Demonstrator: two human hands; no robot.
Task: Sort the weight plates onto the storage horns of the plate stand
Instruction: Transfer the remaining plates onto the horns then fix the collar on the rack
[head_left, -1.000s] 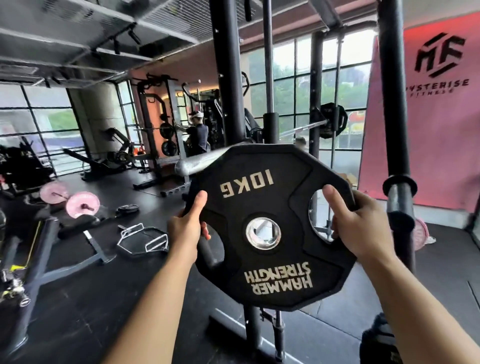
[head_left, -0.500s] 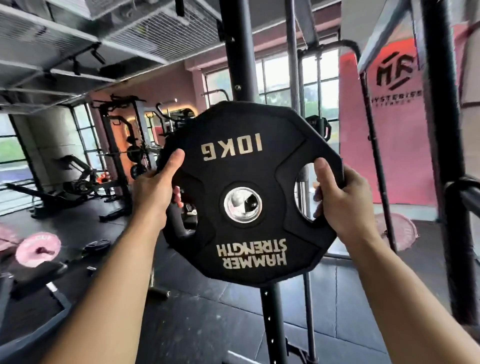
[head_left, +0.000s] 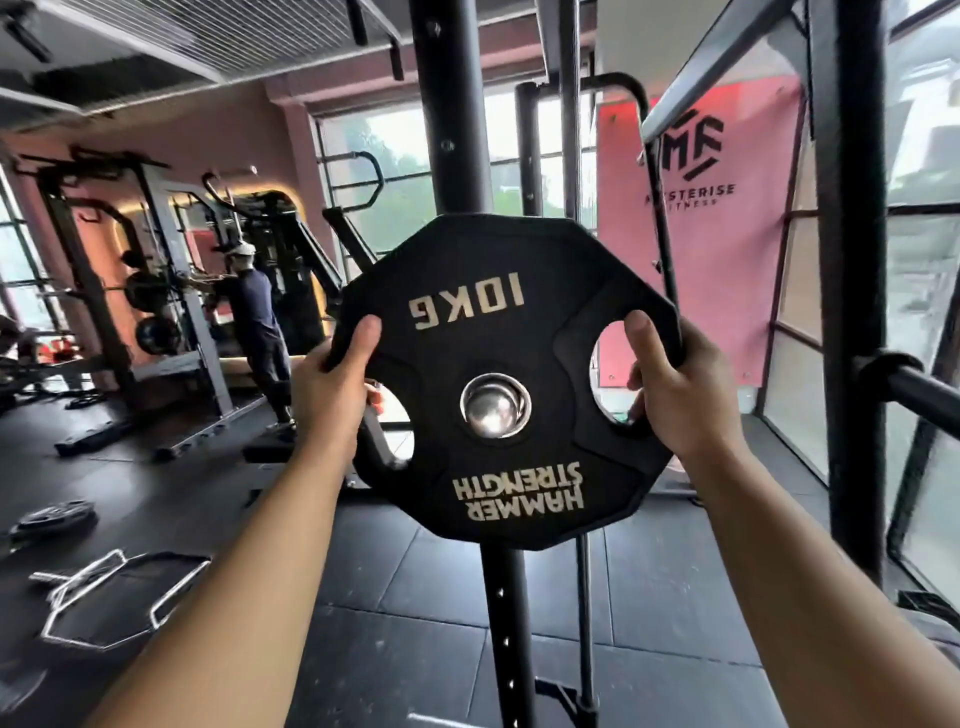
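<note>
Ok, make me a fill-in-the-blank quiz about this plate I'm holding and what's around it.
1. The black many-sided rubber weight plate is marked ___ KG.
2. Seen from the head camera, its pale lettering reads ___.
3. Counting the left hand and the right hand, the number of hands gripping it is ___.
4. The pink fabric banner hangs behind the plate, toward the person's ___ side.

Missing words: 10; upside down; two; right.

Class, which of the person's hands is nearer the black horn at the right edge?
Right. The right hand grips the plate just left of the horn; the left hand grips the plate's far side.
</note>
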